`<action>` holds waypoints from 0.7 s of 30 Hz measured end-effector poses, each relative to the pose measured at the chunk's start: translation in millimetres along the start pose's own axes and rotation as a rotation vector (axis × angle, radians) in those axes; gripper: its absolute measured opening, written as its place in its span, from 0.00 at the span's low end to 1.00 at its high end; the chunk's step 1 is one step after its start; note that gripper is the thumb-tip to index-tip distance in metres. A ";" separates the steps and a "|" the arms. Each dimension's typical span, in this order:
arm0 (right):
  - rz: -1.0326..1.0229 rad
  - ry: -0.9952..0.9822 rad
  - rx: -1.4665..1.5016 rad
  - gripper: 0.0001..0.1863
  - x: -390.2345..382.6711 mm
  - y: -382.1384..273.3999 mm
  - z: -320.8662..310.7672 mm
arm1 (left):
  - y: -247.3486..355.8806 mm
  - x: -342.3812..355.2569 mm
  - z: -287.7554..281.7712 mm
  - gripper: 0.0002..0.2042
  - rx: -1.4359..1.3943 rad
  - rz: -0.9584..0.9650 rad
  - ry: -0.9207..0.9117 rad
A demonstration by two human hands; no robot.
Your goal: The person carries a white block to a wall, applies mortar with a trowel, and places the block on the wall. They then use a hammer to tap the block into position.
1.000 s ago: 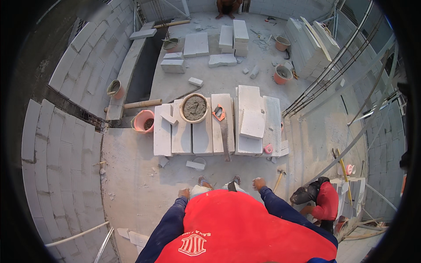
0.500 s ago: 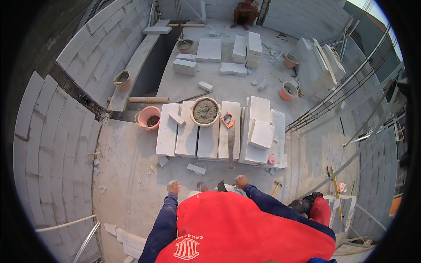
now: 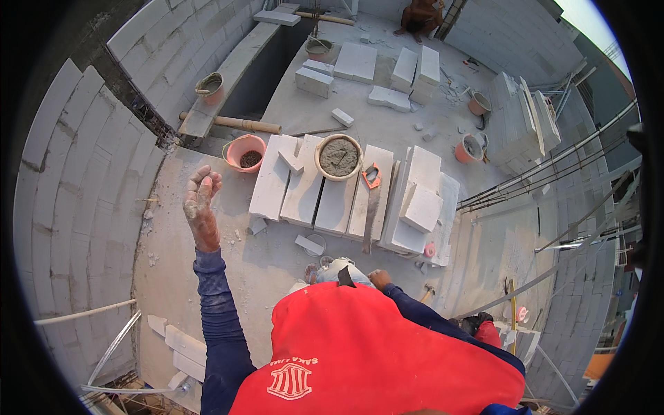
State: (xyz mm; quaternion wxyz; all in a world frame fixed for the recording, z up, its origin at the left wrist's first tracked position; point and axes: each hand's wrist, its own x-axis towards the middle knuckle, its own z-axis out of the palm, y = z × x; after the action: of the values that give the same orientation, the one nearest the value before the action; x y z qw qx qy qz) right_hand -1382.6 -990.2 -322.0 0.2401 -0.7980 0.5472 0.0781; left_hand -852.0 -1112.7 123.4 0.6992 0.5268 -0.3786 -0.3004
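Observation:
My left hand [image 3: 203, 206] is raised out to the left over the floor, apart from everything, with its fingers loosely bent and nothing in them. My right hand [image 3: 379, 279] is low beside my pale trousers [image 3: 342, 270], fingers curled; what is in them, if anything, is hidden. In front of me stands a row of white blocks [image 3: 303, 190]. On it sit a round bucket of wet mortar [image 3: 339, 158] and a handsaw with an orange handle [image 3: 372, 177]. A pink bucket [image 3: 247, 146] with dark contents stands by the row's left end.
A stack of blocks [image 3: 422, 207] stands at the row's right end. A hammer [image 3: 429, 290] lies right of my right hand. Block walls [image 3: 66, 207] rise on both sides. Thin steel bars [image 3: 546, 183] slant across the right. A person [image 3: 420, 17] crouches at the far end.
My left hand has swung up and outward to the left, away from my lap. My right hand stays by my trousers. The view has turned slightly.

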 end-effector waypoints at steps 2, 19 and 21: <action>-0.021 -0.088 -0.068 0.12 8.1 6.6 0.3 | 55.8 2.2 7.8 0.18 0.055 0.202 -0.003; 0.719 -0.260 0.954 0.12 85.6 71.9 -98.5 | 232.9 -14.1 66.0 0.31 0.901 1.299 -0.446; 0.755 -0.245 0.906 0.12 96.0 81.5 -102.0 | 229.9 -10.7 60.0 0.31 0.917 1.287 -0.455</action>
State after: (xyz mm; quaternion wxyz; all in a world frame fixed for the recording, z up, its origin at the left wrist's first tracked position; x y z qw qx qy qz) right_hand -1433.6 -1141.5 -294.4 0.5730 -0.3520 0.7400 0.0084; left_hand -903.6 -1073.8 352.3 0.3561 0.3662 -0.8243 0.2442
